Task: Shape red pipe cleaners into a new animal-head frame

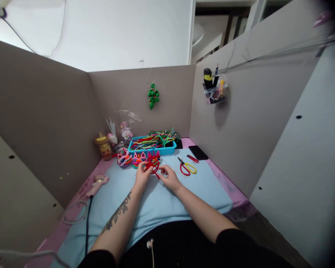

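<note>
Between my two hands is a red pipe-cleaner piece (155, 168) with looped strands, held above the blue cloth. The fingers of my left hand (143, 174) are closed on its left side. My right hand (169, 178) pinches a strand at its lower right. Just behind the hands stand several colourful pipe-cleaner animal figures (139, 160) with pointed ears; one red-and-pink figure is partly hidden by the held piece. To the right of my right hand lie scissors (187, 167) with one red and one yellow handle.
A blue tray (167, 150) full of pipe cleaners stands at the back. Right are a black phone (198, 152) and a red tool (192, 159). Left are a pink glue gun (98, 184) with a cord and a drink cup (104, 147). Grey partitions (145, 119) enclose the table.
</note>
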The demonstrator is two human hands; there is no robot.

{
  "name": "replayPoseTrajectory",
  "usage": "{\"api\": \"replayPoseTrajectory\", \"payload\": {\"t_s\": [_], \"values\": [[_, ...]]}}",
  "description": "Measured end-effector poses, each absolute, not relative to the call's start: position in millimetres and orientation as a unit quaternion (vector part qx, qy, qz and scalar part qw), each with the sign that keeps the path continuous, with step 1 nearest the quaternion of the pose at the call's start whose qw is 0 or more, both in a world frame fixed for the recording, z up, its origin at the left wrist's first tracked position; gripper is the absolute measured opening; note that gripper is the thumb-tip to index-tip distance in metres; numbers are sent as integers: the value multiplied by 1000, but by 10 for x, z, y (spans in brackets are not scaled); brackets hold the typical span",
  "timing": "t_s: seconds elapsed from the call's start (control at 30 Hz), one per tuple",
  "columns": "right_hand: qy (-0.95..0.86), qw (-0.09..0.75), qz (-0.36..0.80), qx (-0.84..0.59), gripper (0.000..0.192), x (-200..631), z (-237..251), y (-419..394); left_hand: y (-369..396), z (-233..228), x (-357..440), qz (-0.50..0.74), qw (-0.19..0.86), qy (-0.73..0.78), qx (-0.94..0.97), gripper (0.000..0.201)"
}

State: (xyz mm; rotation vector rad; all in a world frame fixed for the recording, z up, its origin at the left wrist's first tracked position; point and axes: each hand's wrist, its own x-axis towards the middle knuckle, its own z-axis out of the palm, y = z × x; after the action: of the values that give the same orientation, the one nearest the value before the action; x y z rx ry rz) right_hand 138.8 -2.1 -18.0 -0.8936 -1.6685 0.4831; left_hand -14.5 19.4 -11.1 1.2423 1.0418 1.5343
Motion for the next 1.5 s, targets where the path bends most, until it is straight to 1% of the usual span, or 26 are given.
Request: {"api": "replayPoseTrajectory", "payload": {"t_s": [0.1,0.17,0.33,0.53,0.7,0.83,0.9,1.0,1.1,1.13,1.2,1.27,1.33,1.5], "values": [[-755,523,210,-336,33,1330,-190,-61,190,-121,-144,619,433,411,510,40],[-778,503,195,-322,34,1310,-199,-73,184,-121,-134,618,441,399,515,41],[-814,466,143,-314,31,1296,-209,-80,177,-117,-114,614,464,388,507,43],[-860,397,75,-310,25,1259,-211,-110,165,-103,-112,606,489,386,495,45],[-869,407,28,-278,20,1250,-197,-148,180,-109,-114,618,465,400,492,46],[-899,399,-40,-177,22,1218,-128,-264,208,-107,-155,648,443,419,456,48],[-907,395,-43,-138,25,1198,-102,-323,215,-95,-185,658,440,428,436,50],[-899,414,-6,-142,34,1191,-116,-336,220,-79,-219,670,447,429,410,51],[-838,484,68,-242,44,1229,-177,-231,218,-73,-222,660,476,425,397,54],[-804,512,92,-288,43,1253,-195,-180,214,-72,-215,651,487,423,401,56],[-737,559,114,-362,33,1313,-216,-80,194,-67,-191,627,504,419,421,57],[-703,582,114,-392,22,1373,-216,-10,164,-57,-161,602,516,410,451,55],[-699,587,107,-395,17,1413,-208,20,130,-46,-135,577,527,398,481,51],[-704,578,98,-400,14,1402,-209,-2,81,-34,-111,544,548,377,511,46]]}}
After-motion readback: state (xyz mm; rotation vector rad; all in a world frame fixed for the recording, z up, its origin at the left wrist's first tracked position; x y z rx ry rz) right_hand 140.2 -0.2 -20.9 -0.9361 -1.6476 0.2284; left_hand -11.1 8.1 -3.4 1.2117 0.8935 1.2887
